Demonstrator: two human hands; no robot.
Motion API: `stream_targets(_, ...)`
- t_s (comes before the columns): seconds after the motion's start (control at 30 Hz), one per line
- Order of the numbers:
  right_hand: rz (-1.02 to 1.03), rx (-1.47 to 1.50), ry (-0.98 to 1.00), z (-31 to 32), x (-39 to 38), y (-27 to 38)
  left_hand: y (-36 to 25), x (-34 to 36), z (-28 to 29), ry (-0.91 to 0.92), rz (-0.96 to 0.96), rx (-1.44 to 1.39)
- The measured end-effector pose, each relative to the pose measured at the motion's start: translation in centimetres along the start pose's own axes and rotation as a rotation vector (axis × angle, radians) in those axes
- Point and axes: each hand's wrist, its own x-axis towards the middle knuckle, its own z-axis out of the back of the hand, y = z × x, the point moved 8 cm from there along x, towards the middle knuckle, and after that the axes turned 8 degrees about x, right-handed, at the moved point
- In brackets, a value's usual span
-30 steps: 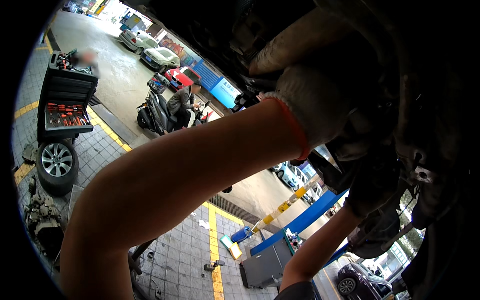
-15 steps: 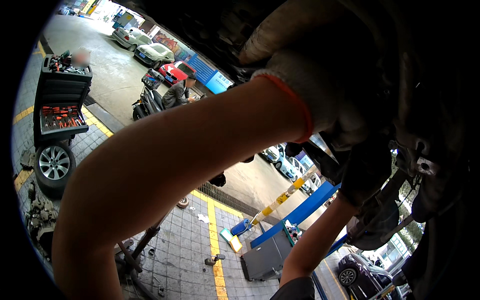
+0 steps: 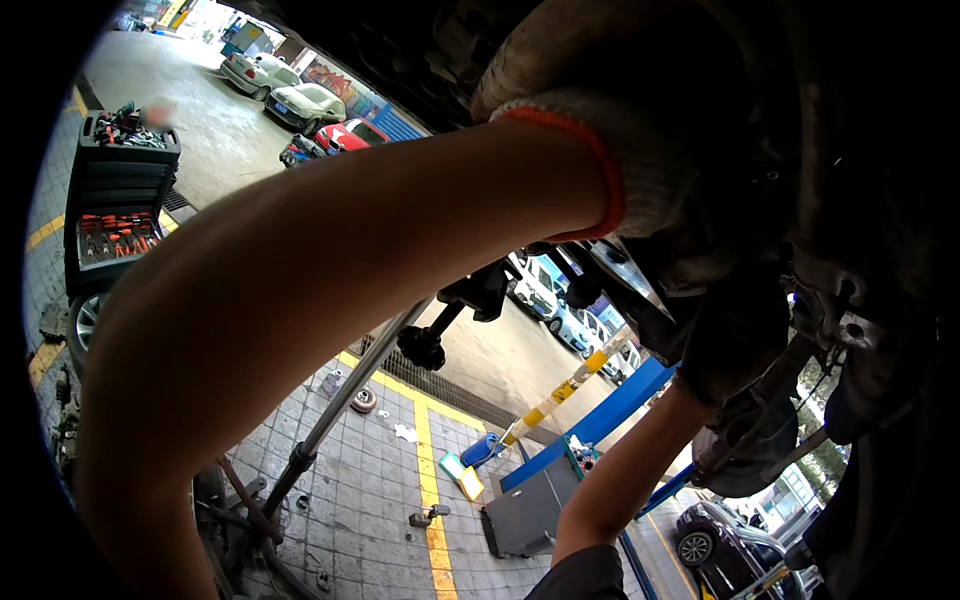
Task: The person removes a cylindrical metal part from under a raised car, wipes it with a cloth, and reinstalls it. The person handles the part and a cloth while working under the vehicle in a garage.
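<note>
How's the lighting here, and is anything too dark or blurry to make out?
In the head view, shadow nearly blackens the vehicle's underside, hiding the left glove beyond its cuff; the concrete ground is bright, washing out toward top left; also in the head view, a pale blur sits by the tool cart's top.

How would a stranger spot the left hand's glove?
Find the big bare left forearm entering at the lower left. At its upper end, by a thick pipe, sits the pale knit glove. Its orange-red cuff edge sets it apart from the dark-looking right hand.
</note>
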Motion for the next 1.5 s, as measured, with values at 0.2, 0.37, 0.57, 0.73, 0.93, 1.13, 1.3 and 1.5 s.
stream_targets(0.2, -0.094, 0.122, 0.098, -1.5, -0.2, -0.9, 0.3, 1.0, 0.2, -0.060, 0.068, -0.072)
stream_targets(0.37, -0.030, 0.067, -0.057, 0.6, -0.2, -0.6, -0.3, 1.2, 1.3, -0.106, 0.122, -0.125)
stream_targets(0.57, -0.044, -0.046, 0.036, 1.4, -0.2, -0.5, -0.4, 1.3, 2.2, -0.139, 0.203, -0.212)
stream_targets(0.73, 0.020, -0.149, -0.014, 1.5, -0.1, 0.1, -0.1, 1.1, 2.7, -0.170, 0.262, -0.279)
stream_targets(0.93, -0.046, -0.012, 0.103, 0.0, 0.1, -0.2, 0.3, 0.9, 3.3, -0.211, 0.334, -0.372)
stream_targets(1.13, -0.095, 0.066, 0.118, 0.4, 0.4, -0.7, 1.2, 0.4, 3.5, -0.270, 0.421, -0.456)
stream_targets(1.3, -0.147, 0.003, 0.123, 0.2, 0.5, -1.7, 1.9, -0.3, 3.5, -0.332, 0.483, -0.538)
stream_targets(1.5, -0.076, -0.148, 0.026, 0.3, 0.6, -0.9, 3.3, -1.7, 3.7, -0.404, 0.567, -0.625)
